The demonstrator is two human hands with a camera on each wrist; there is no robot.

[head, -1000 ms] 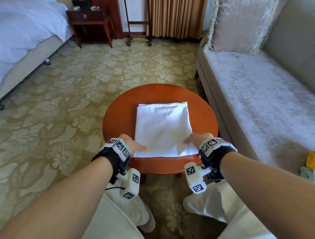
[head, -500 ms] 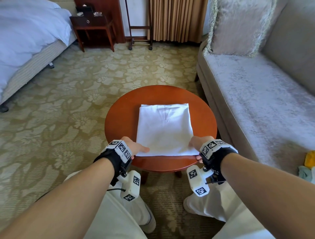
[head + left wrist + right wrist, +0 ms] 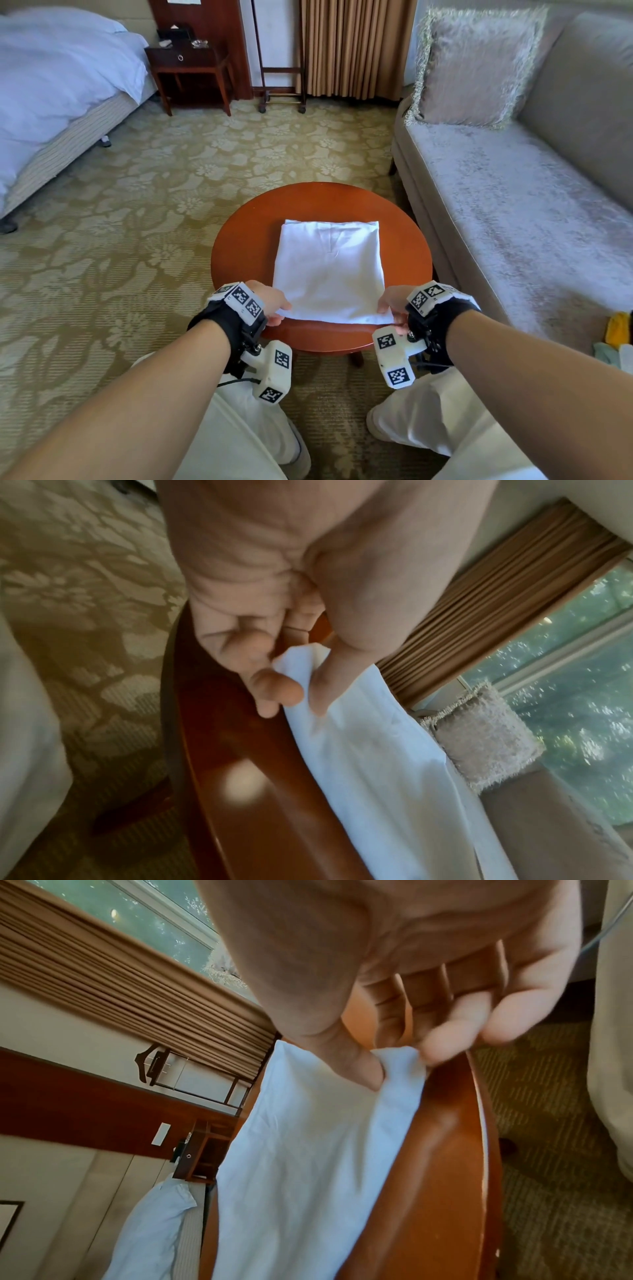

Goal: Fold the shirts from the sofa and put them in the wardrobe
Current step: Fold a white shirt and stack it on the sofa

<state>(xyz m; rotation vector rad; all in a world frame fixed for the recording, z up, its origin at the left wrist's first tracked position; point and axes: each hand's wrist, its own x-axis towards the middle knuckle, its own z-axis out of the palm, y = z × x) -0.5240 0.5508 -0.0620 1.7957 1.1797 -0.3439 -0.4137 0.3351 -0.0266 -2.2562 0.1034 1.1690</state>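
A white shirt (image 3: 329,270), folded into a long rectangle, lies on the round red-brown table (image 3: 253,226). My left hand (image 3: 274,305) pinches its near left corner; the left wrist view shows thumb and fingers (image 3: 277,688) closed on the white shirt (image 3: 369,764) there. My right hand (image 3: 390,305) pinches the near right corner, and in the right wrist view the thumb and fingertips (image 3: 441,1047) grip the bunched corner of the shirt (image 3: 308,1150). Both corners are lifted slightly off the table (image 3: 438,1177).
A grey sofa (image 3: 520,212) with a fringed cushion (image 3: 476,65) runs along the right; yellow and pale cloth (image 3: 616,335) lies at its near end. A bed (image 3: 51,89) stands left, a nightstand (image 3: 188,65) and curtains (image 3: 352,44) behind. Patterned carpet (image 3: 137,205) surrounds the table.
Both hands went from resting on the shirt's near edge to pinching its near corners and lifting them a little. The head view has pulled back and tilted up.
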